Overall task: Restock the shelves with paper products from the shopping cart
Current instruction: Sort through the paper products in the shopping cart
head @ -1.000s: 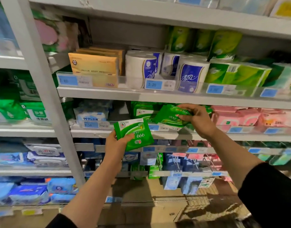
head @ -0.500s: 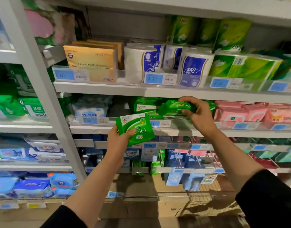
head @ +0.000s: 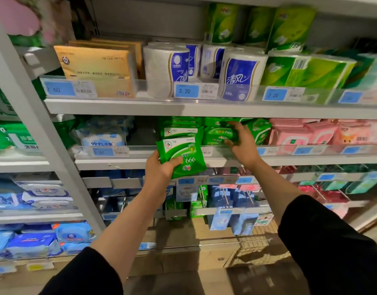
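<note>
Currently, one green pack [head: 218, 135] is pinched by the right hand [head: 241, 143] among the shelf stack [head: 179, 128]; a second pack [head: 181, 157] is gripped by the left hand [head: 159, 171], thumb across its front. Neighbouring packs beside the right fingers could be knocked off if it is pushed in crooked.

Blue price tags [head: 187, 90] along shelf edges

The packet [head: 181, 157] is bright green with a white band and white "666". Toilet rolls [head: 167, 68] are white with blue labels. Boxes [head: 96, 69] are tan-orange, packs [head: 323, 133] pink, price tags [head: 187, 90] light blue, sleeves [head: 332, 248] black.
</note>
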`<action>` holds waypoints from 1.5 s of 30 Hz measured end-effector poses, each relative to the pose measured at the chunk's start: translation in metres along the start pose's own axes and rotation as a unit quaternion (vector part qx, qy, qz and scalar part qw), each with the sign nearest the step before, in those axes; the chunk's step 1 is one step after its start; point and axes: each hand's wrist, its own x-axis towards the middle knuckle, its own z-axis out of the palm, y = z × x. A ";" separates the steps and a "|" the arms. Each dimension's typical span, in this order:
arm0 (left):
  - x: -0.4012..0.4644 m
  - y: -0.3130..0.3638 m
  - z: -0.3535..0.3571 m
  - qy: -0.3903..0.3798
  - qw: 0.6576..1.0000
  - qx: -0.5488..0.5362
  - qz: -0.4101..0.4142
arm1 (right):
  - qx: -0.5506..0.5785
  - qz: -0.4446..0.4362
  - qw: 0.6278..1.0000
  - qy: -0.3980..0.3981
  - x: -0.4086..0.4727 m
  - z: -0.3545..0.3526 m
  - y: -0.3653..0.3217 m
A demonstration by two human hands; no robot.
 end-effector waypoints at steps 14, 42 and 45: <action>0.004 -0.005 0.014 -0.007 1.000 0.022 -0.014 | -0.067 0.033 0.992 0.099 0.009 0.024 -0.007; 0.029 -0.010 0.053 -0.104 0.991 0.079 0.014 | 0.143 0.040 0.988 -0.053 -0.022 -0.004 -0.004; 0.034 -0.011 0.063 -0.123 0.990 0.065 0.019 | 0.265 0.075 0.959 -0.073 -0.018 -0.012 -0.001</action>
